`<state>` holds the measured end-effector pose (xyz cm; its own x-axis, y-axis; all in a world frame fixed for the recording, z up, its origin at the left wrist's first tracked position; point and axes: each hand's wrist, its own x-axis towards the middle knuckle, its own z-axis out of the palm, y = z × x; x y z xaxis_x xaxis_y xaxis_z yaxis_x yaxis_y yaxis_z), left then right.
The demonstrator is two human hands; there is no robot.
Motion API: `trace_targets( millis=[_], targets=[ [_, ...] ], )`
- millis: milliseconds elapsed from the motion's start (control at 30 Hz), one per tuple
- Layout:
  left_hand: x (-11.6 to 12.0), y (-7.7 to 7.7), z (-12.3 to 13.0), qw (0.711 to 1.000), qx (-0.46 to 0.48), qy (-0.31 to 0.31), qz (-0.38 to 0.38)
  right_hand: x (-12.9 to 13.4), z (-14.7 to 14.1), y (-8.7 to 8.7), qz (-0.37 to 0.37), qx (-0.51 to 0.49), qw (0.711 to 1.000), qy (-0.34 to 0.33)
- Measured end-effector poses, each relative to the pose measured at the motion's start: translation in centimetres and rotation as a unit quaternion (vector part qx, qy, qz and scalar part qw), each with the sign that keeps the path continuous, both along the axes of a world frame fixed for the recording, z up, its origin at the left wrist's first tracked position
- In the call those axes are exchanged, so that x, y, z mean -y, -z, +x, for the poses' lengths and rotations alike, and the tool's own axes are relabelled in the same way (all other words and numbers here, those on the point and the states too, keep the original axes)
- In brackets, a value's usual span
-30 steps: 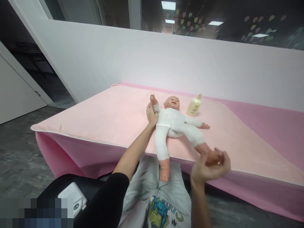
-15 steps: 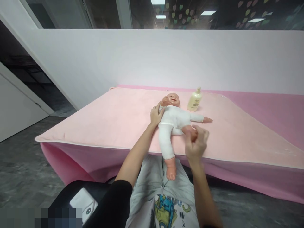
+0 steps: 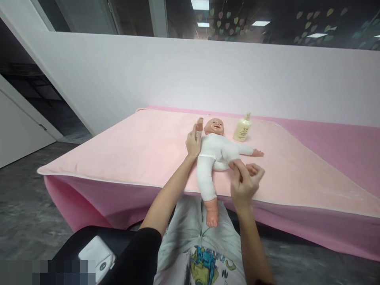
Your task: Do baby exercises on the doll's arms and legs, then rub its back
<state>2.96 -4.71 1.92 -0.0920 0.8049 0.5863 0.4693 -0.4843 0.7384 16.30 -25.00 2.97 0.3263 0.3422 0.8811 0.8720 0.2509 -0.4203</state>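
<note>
A baby doll (image 3: 218, 148) in a white cloth suit lies on its back on the pink padded cover (image 3: 142, 150), its head toward the wall. My left hand (image 3: 194, 142) is closed around one of its arms, and the doll's small hand shows just above my fingers. With the fingers of my right hand (image 3: 245, 184) I grip the doll's bent leg near the foot, whose tip sticks out beside my knuckles. The other leg stretches toward me, and its bare foot (image 3: 211, 215) hangs past the table edge. A pale yellow pump bottle (image 3: 242, 128) stands beyond the doll's outstretched arm.
A white wall (image 3: 190, 75) with a window above it rises behind the table. Darker pink cloth (image 3: 103, 202) drapes down the front side. On a black seat at lower left lies a white phone (image 3: 96, 253). My legs are close against the table edge.
My right hand has shifted slightly, and the doll's held foot now points further right. The doll's hand now shows above my left fingers. The camera view has tilted a little.
</note>
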Motion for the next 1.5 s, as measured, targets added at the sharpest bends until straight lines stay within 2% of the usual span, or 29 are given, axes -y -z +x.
trace_targets(
  millis=[100, 167, 267, 400, 467, 533, 600, 667, 700, 767, 867, 900, 967, 1067, 1167, 1233, 1300, 1333, 1433, 1500],
  targets=[
    [0.2, -0.2, 0.4, 0.982, -0.119, 0.121, 0.086, -3.5, 0.5, -2.1, -0.090, -0.009, 0.996, -0.012],
    [0.2, -0.2, 0.4, 0.974, -0.129, 0.158, 0.098, -4.1, 1.1, -3.0, -0.118, -0.008, 0.993, -0.012],
    [0.2, 0.2, 0.1, 0.992, -0.064, 0.099, 0.037, -1.6, 1.7, -2.6, -0.084, 0.009, 0.996, -0.001],
    [-0.6, 1.2, -0.4, 0.998, 0.048, 0.000, -0.027, 5.1, 1.7, 1.3, -0.017, 0.047, 0.999, 0.018],
    [-1.5, 1.7, -0.6, 0.987, 0.139, -0.041, -0.070, 7.3, 1.8, 2.9, -0.011, 0.059, 0.998, 0.026],
    [-2.4, 2.1, -0.8, 0.958, 0.236, -0.091, -0.135, 7.8, 2.1, 3.1, 0.011, 0.061, 0.998, 0.026],
    [-2.8, 2.2, -0.9, 0.932, 0.292, -0.130, -0.169, 6.4, 2.5, 1.9, 0.050, 0.056, 0.997, 0.014],
    [-2.6, 2.1, -0.8, 0.942, 0.281, -0.122, -0.136, 3.4, 2.7, 0.0, 0.073, 0.047, 0.996, -0.005],
    [-2.3, 1.9, -0.7, 0.958, 0.250, -0.099, -0.103, 1.5, 2.7, -0.9, 0.063, 0.038, 0.997, -0.016],
    [-1.5, 1.4, -0.4, 0.990, 0.139, -0.012, -0.029, -2.5, 2.7, -2.4, -0.004, 0.019, 1.000, -0.023],
    [-0.5, 0.8, 0.0, 0.993, -0.014, 0.110, 0.033, -6.5, 3.0, -3.9, -0.121, -0.012, 0.992, -0.036],
    [-0.4, 0.8, 0.1, 0.992, -0.024, 0.122, 0.032, -6.8, 3.1, -4.2, -0.129, -0.026, 0.991, -0.038],
    [-0.6, 1.0, 0.1, 0.995, 0.020, 0.102, 0.009, -5.7, 3.3, -4.4, -0.097, -0.055, 0.993, -0.028],
    [-1.6, 1.6, 0.0, 0.988, 0.142, 0.046, -0.039, -1.2, 2.6, -3.2, 0.008, -0.081, 0.997, 0.005],
    [-3.0, 2.2, -0.3, 0.956, 0.268, -0.032, -0.113, 2.8, 0.9, -1.0, 0.068, -0.094, 0.993, 0.009],
    [-3.7, 2.4, -0.4, 0.923, 0.330, -0.089, -0.176, 3.5, -0.2, -0.3, 0.099, -0.114, 0.988, 0.024],
    [-4.0, 2.4, -0.5, 0.905, 0.354, -0.117, -0.205, 2.2, -0.8, -1.0, 0.125, -0.111, 0.985, 0.037],
    [-3.9, 2.4, -0.5, 0.907, 0.351, -0.117, -0.201, 0.9, -1.0, -1.6, 0.128, -0.098, 0.986, 0.038],
    [-2.8, 1.9, -0.2, 0.947, 0.286, -0.072, -0.130, -4.1, -0.9, -3.6, 0.073, -0.055, 0.996, 0.012],
    [-1.7, 1.4, 0.2, 0.981, 0.184, -0.011, -0.055, -7.0, -0.7, -4.2, -0.019, -0.039, 0.999, -0.026]
  ],
)
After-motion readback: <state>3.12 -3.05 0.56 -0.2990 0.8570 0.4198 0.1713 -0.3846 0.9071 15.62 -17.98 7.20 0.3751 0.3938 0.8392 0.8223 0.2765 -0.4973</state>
